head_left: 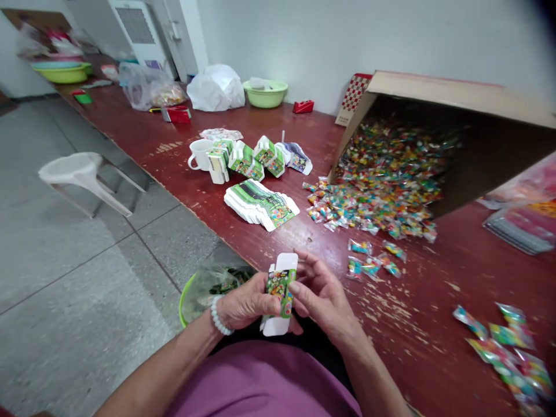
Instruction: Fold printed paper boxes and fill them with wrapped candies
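A small green printed carton [277, 285] is held over my lap, its white end flaps sticking out at top and bottom. My left hand [244, 302], with a beaded bracelet at the wrist, grips its left side, thumb across the front. My right hand [325, 296] has its thumb on the carton's right edge; its fingers are partly hidden behind. On the table beyond lies a fanned stack of flat green cartons [260, 204]. Several wrapped candies [371, 265] lie to the right of my hands, and another group of candies [504, 339] is nearer the right edge.
A large cardboard box [434, 87] lies on its side, candies spilling onto the red table [313, 336]. Upright green cartons [247, 159] stand beside a white mug [200, 154]. A green bin [187, 301] is below the table edge; a white stool [76, 168] stands left.
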Tool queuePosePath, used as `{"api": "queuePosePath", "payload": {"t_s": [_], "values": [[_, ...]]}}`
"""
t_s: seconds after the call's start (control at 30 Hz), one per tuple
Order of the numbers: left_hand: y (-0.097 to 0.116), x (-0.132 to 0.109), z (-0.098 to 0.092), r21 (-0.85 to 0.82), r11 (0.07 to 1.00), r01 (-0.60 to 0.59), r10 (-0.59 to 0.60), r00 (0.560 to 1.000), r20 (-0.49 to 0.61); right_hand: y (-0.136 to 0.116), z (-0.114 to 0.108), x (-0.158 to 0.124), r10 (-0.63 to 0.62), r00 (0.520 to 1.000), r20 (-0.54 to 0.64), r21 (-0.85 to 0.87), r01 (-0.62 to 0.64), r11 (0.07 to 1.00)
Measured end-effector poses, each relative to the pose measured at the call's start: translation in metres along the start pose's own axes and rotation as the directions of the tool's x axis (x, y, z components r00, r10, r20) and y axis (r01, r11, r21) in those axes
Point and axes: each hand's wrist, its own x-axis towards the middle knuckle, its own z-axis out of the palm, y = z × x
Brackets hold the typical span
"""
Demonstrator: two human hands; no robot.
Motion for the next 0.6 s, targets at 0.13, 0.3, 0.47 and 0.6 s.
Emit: {"api": "queuePosePath", "payload": {"t_s": [0.13,0.3,0.47,0.6], "values": [[-0.002,0.001,0.000,0.054,0.999,-0.007,0.006,1.000,0.014,-0.010,0.000,-0.007,-0.411,0.904,-0.117,-0.534,0.292,0.793],[-0.005,0.003,-0.002,0.200,0.979,0.046,-0.051,0.999,0.018,-0.026,-0.004,-0.011,-0.416,0.901,0.122,-0.702,0.375,0.605],[-0.003,0.007,0.001,0.198,0.977,0.083,-0.095,0.994,0.053,-0.025,-0.011,-0.015,-0.303,0.947,0.109,-0.624,0.303,0.720],[-0.001,0.010,0.007,0.222,0.971,0.092,-0.111,0.991,0.073,-0.024,-0.016,-0.016,-0.282,0.956,0.087,-0.583,0.278,0.763]]}}
